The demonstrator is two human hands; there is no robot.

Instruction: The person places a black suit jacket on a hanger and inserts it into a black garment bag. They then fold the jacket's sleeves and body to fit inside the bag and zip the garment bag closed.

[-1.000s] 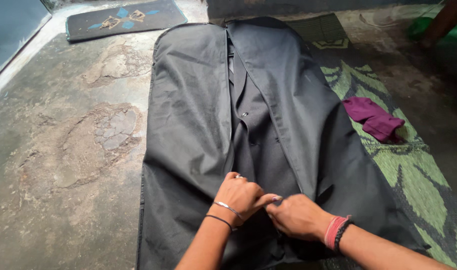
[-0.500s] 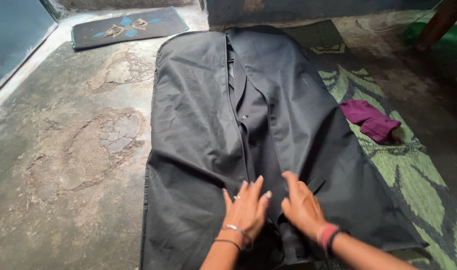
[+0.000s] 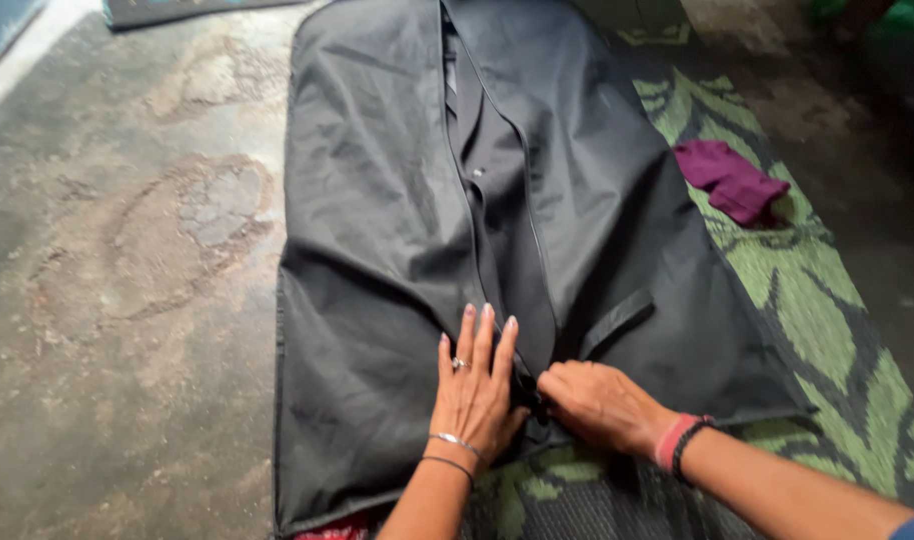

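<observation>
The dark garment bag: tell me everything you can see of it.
The dark garment bag lies flat and lengthwise, partly on the bare concrete floor and partly on a green patterned mat. It looks like thin, matte grey-black fabric, creased, with stitched edges. A centre zip runs down it and stands open, showing a dark buttoned garment inside. The left hand presses flat on it near the lower end; the right hand is closed at the zip's base.

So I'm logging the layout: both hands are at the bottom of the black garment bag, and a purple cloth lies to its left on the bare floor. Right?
Not quite. The head view shows the purple cloth right of the black garment bag, on the green patterned mat. Both hands, left and right, are at the bottom.
</observation>
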